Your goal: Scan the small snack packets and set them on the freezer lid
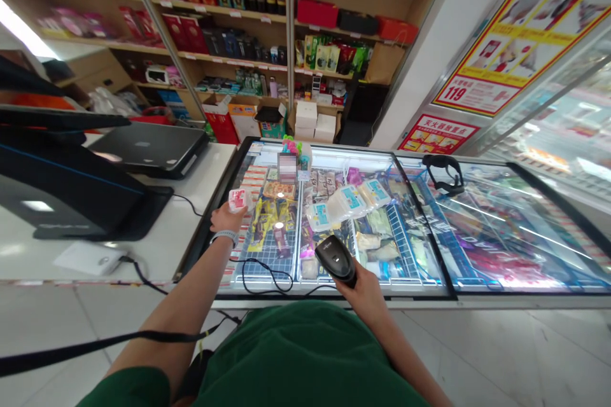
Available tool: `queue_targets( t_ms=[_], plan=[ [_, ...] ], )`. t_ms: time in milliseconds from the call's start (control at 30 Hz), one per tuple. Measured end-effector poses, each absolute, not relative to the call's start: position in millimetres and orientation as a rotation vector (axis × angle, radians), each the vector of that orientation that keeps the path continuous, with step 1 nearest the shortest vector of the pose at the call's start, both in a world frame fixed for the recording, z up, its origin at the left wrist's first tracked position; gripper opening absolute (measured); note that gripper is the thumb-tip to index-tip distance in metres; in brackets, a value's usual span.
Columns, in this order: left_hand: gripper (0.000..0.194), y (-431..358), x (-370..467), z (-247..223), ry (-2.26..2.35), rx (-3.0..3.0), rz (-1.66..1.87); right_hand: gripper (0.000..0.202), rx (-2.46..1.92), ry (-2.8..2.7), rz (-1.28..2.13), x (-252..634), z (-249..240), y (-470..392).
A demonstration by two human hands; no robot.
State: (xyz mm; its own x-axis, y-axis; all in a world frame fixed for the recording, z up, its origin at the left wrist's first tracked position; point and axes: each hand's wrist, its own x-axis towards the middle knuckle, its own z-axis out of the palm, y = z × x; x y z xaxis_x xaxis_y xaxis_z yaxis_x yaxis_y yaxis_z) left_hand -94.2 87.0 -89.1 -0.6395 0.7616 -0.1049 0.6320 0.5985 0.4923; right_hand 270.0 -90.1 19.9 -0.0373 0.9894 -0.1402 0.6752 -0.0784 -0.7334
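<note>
My left hand [225, 219] reaches over the left side of a glass-topped chest freezer [451, 296]. Its fingers are closed on a small white package with a red and pink label [237, 199]. In my right hand [360, 286], near the freezer's front edge, is a black barcode scanner [335, 259], its head tilted up and to the left. The scanner's black cable [267, 265] loops across the glass. Beyond the scanner, several clear packs with blue and white labels [351, 199] lie on the glass in a slanting row.
Left of the freezer, a white counter [217, 162] carries a black monitor stand [67, 184], a flat scale-like device [153, 143] and a white box [88, 259]. A black strap-like object [443, 175] rests on the freezer's right part. Stocked shelves [233, 9] stand behind.
</note>
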Motion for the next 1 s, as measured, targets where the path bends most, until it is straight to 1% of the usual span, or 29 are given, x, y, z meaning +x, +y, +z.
queue_targets(
  t_ms=[67,167,200,300,433,567,667,767,1000],
  plan=[
    [0.070,89,-93,-90,2.534,1.085,0.614,0.022,-1.809,-1.729,0.915,270,22,-94],
    [0.091,86,-82,-87,2.588,1.114,0.670,0.020,-1.819,-1.698,0.906,274,23,-100],
    [0.095,84,-76,-84,2.611,1.145,0.696,0.020,-1.826,-1.690,0.900,275,22,-102],
    [0.092,73,-46,-76,2.571,1.327,0.783,0.020,-1.843,-1.656,0.876,282,18,-109],
    [0.091,51,20,-69,2.234,1.573,0.868,0.022,-1.863,-1.585,0.841,294,13,-117],
    [0.098,35,93,-69,1.994,1.641,0.852,0.027,-1.886,-1.485,0.826,307,13,-125],
    [0.105,35,134,-70,1.964,1.586,0.840,0.026,-1.896,-1.440,0.801,316,15,-133],
    [0.110,41,159,-71,2.017,1.497,0.783,0.023,-1.911,-1.421,0.766,324,17,-140],
    [0.107,42,170,-71,2.092,1.466,0.670,0.023,-1.905,-1.385,0.765,340,17,-146]
  ],
)
